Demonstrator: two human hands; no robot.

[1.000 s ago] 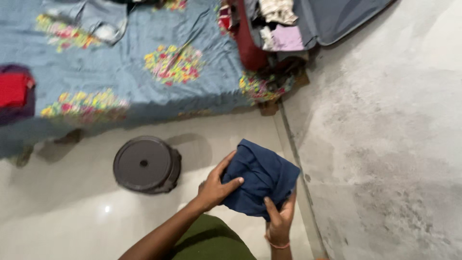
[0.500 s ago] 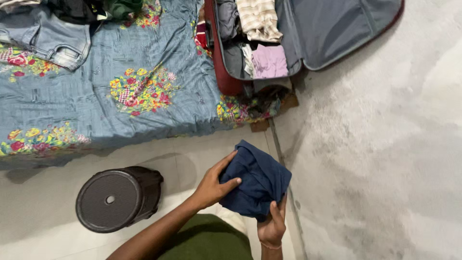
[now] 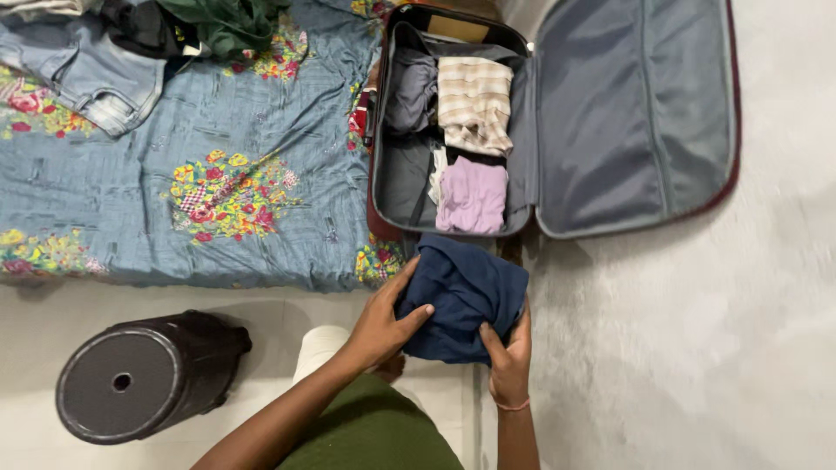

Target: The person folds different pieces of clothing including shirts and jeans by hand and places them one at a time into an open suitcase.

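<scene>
- An open suitcase (image 3: 610, 113) is seen at twelve to one o'clock of the hands, its grey-lined lid laid flat toward three o'clock against the pale floor (image 3: 697, 348).
- Inside the suitcase's tray, a striped beige garment (image 3: 475, 100), a lilac garment (image 3: 473, 196) and a grey garment (image 3: 411, 91) are packed side by side.
- A blue floral bedsheet (image 3: 174, 148) is spread from nine to eleven o'clock; the suitcase rests on its right end.
- A pair of light jeans (image 3: 78, 65) and a dark green cloth (image 3: 226, 22) are shown lying on the sheet at ten to eleven o'clock.
- A dark round stool (image 3: 139, 379) is tipped on its side at eight o'clock, well apart from the hands.
- Between the hands and the suitcase tray, nothing is seen in the way; only the tray's near rim lies between.
- A folded navy garment (image 3: 466, 292) is held in the air just below the suitcase's near edge, at six o'clock of the lilac garment.
- The left hand (image 3: 383, 326) is closed over the garment's nine o'clock edge, thumb laid on top, fingers curled beneath.
- The right hand (image 3: 509, 357) is clamped on the garment's five o'clock corner, thumb pressed on the cloth; a thin band is worn at its wrist.
- The garment lies between both hands, at one o'clock of the left and eleven o'clock of the right.
</scene>
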